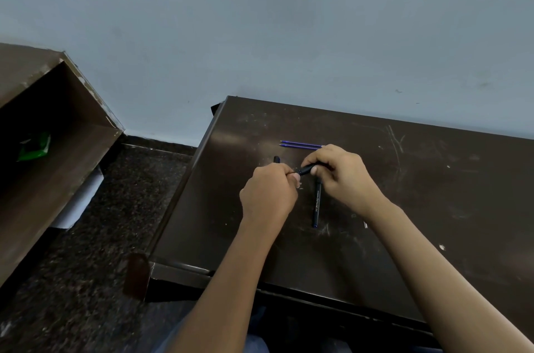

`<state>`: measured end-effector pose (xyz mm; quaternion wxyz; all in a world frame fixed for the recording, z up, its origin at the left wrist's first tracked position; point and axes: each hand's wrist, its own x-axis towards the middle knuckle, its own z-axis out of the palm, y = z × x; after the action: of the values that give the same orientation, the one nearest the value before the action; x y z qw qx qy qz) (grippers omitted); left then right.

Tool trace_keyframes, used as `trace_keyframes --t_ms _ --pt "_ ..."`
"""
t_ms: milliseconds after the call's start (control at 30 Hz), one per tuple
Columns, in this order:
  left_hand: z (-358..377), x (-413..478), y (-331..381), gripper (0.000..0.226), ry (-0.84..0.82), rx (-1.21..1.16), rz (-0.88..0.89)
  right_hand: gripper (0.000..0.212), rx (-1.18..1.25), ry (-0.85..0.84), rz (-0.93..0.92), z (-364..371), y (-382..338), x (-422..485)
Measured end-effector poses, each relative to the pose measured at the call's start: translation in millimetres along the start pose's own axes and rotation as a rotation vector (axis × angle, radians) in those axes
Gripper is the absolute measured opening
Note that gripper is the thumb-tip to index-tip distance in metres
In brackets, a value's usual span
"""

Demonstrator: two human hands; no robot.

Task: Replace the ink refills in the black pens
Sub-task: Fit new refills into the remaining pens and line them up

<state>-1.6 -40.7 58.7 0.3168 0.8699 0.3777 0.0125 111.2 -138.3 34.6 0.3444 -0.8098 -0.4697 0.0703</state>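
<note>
Pens (pixel 316 202): two; refills (pixel 300 145): two; hands (pixel 306 176): two.

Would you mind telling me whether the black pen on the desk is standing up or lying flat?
Lying flat: the black pen rests lengthwise on the desk, just beneath the right hand.

A scuffed dark table (pixel 433 179) bears two blue refills (pixel 300 145) and a black pen (pixel 316 203).

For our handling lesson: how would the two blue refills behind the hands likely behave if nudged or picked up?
The blue refills look thin and round, so they would probably roll on the smooth desk. Being so slender, they likely weigh little and may flex slightly if pinched.
</note>
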Motion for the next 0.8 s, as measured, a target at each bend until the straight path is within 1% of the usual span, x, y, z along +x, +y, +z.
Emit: trace_keyframes --t_ms 67,133,200,267,300,333,400,467,533,600,733,800 --pt "1 2 3 0.026 -0.062 -0.111 -0.033 0.030 0.124 0.108 0.154 1 -8 0" --pt "2 2 7 0.027 -0.133 -0.199 -0.066 0.038 0.278 0.164 0.404 2 -13 1" --pt "1 1 10 0.028 -0.199 -0.199 -0.066 0.040 0.452 0.139 0.602 7 -13 1" --pt "3 -1 12 0.032 -0.261 -0.192 -0.072 0.034 0.684 0.111 0.715 17 -13 0" --pt "3 -2 14 0.037 -0.293 -0.198 -0.087 0.032 0.762 0.110 0.755 22 -14 -1" --pt "4 -3 15 0.043 -0.329 -0.208 -0.116 0.030 0.779 0.116 0.791 27 -14 -1" --pt "6 -4 17 0.051 -0.367 -0.206 -0.155 0.023 0.737 0.133 0.848 33 -13 -1" --pt "5 -5 18 0.050 -0.363 -0.174 -0.144 0.011 0.668 0.151 0.871 37 -9 0" --pt "2 -7 17 0.046 -0.336 -0.100 -0.121 0.010 0.528 0.174 0.874 40 -6 1" --pt "-1 -7 16 0.044 -0.300 -0.057 -0.109 0.012 0.363 0.173 0.839 45 -6 1" --pt "-7 -9 16 0.045 -0.289 -0.033 -0.104 0.013 0.125 0.093 0.762 61 -10 3" --pt "-8 -10 15 0.046 -0.286 -0.038 -0.102 0.009 0.024 0.029 0.753 67 -10 4"
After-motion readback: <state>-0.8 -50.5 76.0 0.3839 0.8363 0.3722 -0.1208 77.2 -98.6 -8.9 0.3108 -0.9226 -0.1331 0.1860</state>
